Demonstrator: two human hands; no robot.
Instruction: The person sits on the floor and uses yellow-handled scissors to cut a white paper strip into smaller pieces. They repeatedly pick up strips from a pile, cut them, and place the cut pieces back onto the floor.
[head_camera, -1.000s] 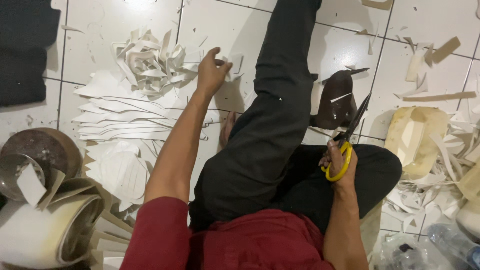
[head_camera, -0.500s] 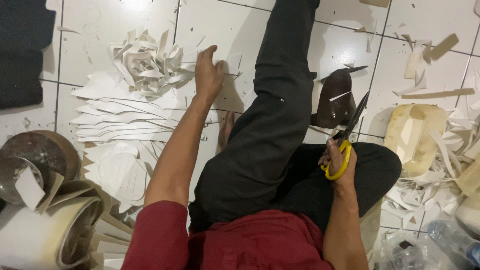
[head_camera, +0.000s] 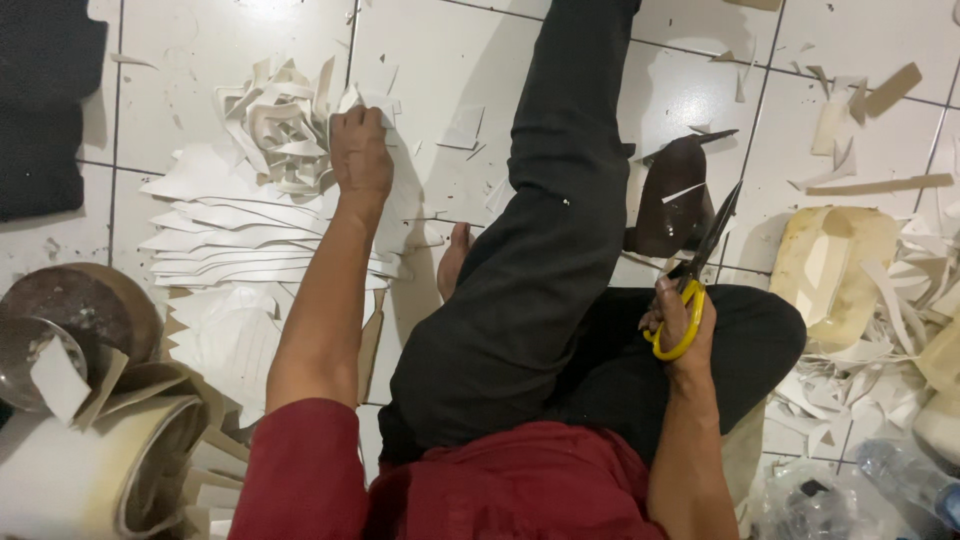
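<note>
We're down on the white tiled floor (head_camera: 200, 40) of a makeshift home workshop: stacks of cut white pieces (head_camera: 240, 240) fan out beside us, curled offcuts (head_camera: 275, 120) heap up, a big roll of sheet material (head_camera: 90, 470) lies at the side, and yellow-handled scissors (head_camera: 695, 285) sit ready among scattered scraps (head_camera: 880, 330).

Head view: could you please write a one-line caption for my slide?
Seated on tiled floor, left hand grips white cut sheets; right hand holds yellow-handled scissors.
</note>
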